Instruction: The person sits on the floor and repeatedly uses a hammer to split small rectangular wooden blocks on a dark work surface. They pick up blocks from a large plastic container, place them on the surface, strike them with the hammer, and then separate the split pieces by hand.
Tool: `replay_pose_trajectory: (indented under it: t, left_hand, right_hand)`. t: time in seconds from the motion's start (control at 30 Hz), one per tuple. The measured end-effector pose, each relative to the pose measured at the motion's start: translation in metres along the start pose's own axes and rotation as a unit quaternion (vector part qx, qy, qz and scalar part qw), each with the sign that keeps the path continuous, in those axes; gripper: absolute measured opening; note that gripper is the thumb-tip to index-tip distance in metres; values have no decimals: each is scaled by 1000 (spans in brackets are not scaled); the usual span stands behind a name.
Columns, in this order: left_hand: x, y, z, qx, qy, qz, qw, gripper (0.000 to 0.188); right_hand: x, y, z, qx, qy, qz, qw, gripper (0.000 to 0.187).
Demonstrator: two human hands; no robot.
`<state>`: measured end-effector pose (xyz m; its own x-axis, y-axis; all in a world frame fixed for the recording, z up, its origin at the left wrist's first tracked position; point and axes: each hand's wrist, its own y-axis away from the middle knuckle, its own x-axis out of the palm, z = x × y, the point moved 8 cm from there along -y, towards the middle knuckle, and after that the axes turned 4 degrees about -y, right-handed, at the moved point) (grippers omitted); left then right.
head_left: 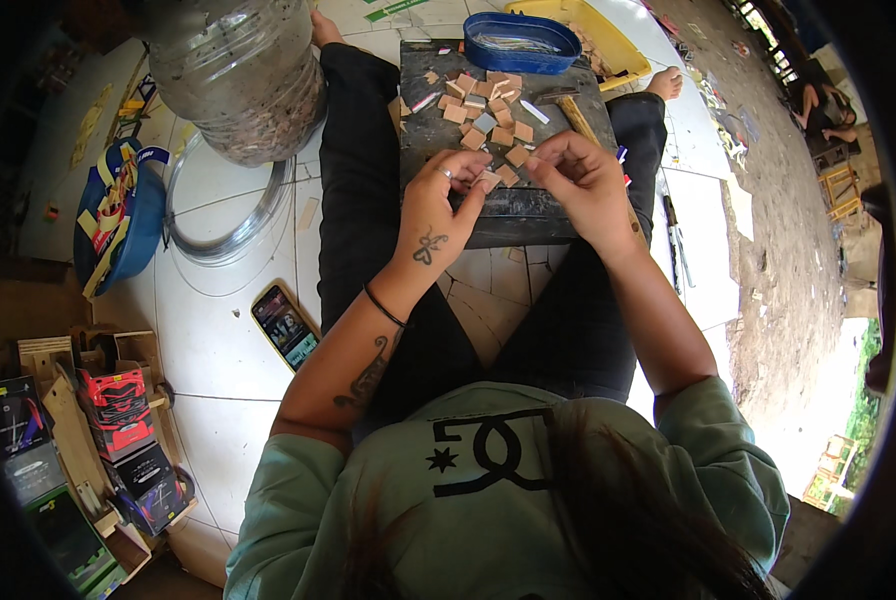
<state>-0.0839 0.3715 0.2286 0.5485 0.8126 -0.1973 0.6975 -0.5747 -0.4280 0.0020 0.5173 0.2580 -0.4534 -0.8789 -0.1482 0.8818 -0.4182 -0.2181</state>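
Observation:
My left hand (436,203) pinches a small wooden tile (491,179) between thumb and fingertips above the near part of a dark low worktable (430,75). Facing it, my right hand (585,185) has thumb and forefinger pressed together; what they hold, if anything, is too small to tell. Just beside those fingertips lies a square wooden tile (517,156). A loose heap of similar tiles (455,112) spreads over the worktable, with one grey piece (485,123) among them. To the right of the heap lies a hammer (574,116), its handle partly behind my right hand.
A blue oval tub (521,65) sits at the worktable's far edge, near a yellow tray (623,60). On the tiled floor to the left are a large clear plastic container (253,110), coiled wire (173,225), a blue basin (146,225) and a phone (286,325).

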Motion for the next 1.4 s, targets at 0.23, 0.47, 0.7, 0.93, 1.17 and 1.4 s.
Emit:
replay_pose_trajectory:
  t: [0.23, 0.47, 0.7, 0.93, 1.17, 1.4]
  left_hand:
    - [3, 7, -9, 76, -137, 5, 988, 20]
    - [2, 9, -9, 92, -150, 0, 984, 19]
    - [3, 9, -5, 80, -132, 11, 988, 17]
    - [3, 9, -5, 80, -136, 10, 987, 16]
    - [5, 6, -7, 73, -135, 19, 988, 13]
    - [9, 1, -6, 29, -98, 20, 995, 6]
  right_hand:
    - [13, 0, 1, -22, 52, 22, 998, 6]
    - [19, 0, 9, -64, 130, 30, 989, 6]
    - [26, 0, 17, -98, 168, 40, 980, 6]
    - [28, -2, 21, -103, 186, 54, 976, 6]
    - [35, -4, 28, -107, 245, 102, 958, 9]
    - [28, -5, 28, -108, 254, 82, 958, 16]
